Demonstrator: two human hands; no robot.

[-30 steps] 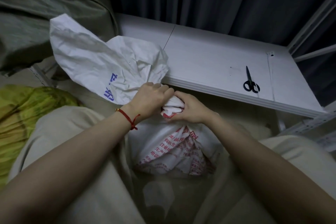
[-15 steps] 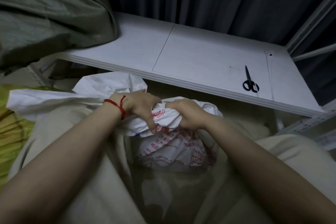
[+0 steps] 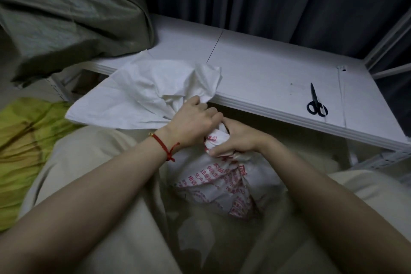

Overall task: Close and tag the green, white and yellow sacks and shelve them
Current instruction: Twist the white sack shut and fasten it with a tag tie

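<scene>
Twisting sack [image 3: 213,182] neck, flap back up at 11 o'clock; left hand [image 3: 193,122] and right hand [image 3: 241,139] fingers curl round it, still untied.

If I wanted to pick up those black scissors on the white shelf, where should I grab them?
Probably by the handle loops of the scissors, reaching in from the near edge of the shelf. They lie flat, with the loops toward the person and the closed blades pointing away.

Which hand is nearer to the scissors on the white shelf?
Right. The right hand grips the gathered neck of the white sack, below and left of the scissors; the left hand grips that neck too, further to the left.
</scene>
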